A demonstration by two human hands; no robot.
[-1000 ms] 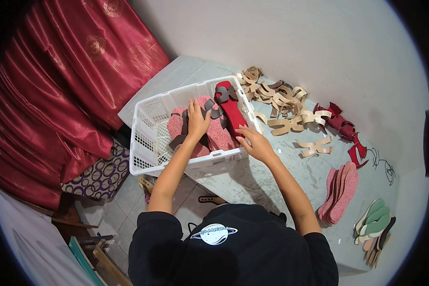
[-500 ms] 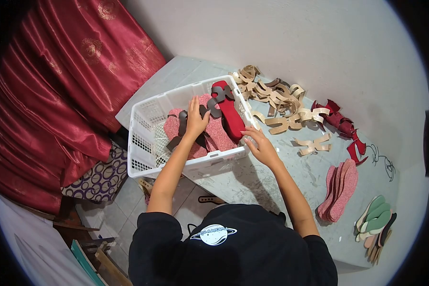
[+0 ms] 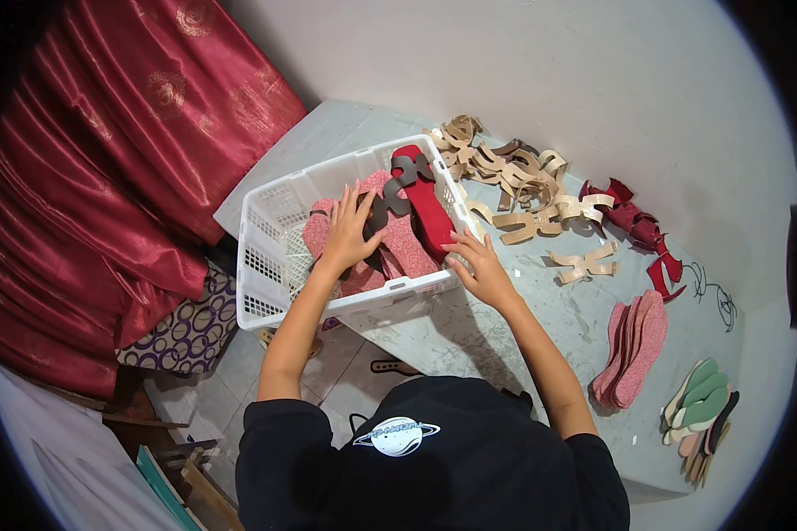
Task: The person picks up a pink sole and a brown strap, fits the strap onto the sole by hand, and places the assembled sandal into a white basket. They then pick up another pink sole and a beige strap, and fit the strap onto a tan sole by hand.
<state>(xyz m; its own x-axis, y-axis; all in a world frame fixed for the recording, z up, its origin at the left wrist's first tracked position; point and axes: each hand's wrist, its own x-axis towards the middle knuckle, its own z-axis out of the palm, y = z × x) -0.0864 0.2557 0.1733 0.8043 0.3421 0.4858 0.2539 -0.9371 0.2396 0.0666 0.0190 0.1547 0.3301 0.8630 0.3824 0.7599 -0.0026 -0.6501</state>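
Note:
A white plastic basket (image 3: 266, 239) holds pink speckled sole pieces (image 3: 404, 243), dark straps (image 3: 397, 196) and a red sole (image 3: 432, 217) lying along its right side. Inside the basket, my left hand (image 3: 350, 234) rests over the pink pieces and dark straps, its fingers spread. My right hand (image 3: 483, 270) is at the basket's right rim, fingers apart, with the fingertips at the lower end of the red sole.
On the grey table (image 3: 469, 345) lie beige straps (image 3: 514, 177), dark red straps (image 3: 629, 217), a stack of pink soles (image 3: 630, 350), green and beige soles (image 3: 701, 398) and thin black cord (image 3: 722, 305). A red curtain (image 3: 142, 159) hangs at left.
My left hand has shifted slightly left and its fingers have spread wider. My right hand stays near the red sole's end, almost unmoved.

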